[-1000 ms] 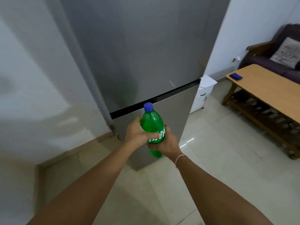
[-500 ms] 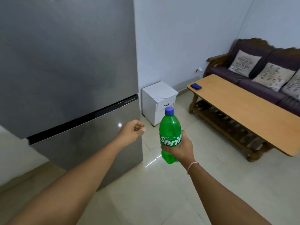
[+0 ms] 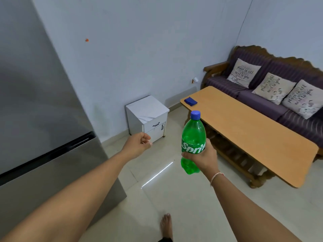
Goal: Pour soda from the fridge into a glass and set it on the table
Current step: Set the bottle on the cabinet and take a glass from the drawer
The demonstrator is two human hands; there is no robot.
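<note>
bottle (image 3: 193, 137) green, blue cap | fridge (image 3: 35, 110) grey | sofa (image 3: 272, 95) purple striped

A small white cabinet (image 3: 147, 117) with a dark drawer handle stands against the wall at centre frame. At upper right, a purple sofa (image 3: 265, 95) with a carved wooden frame carries three printed cushions (image 3: 243, 72) side by side. A small orange mark (image 3: 86, 40) dots the wall at upper left.

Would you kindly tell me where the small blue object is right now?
In the head view, the blue object lies on the far left corner of the wooden table, right of the white cabinet.
</note>
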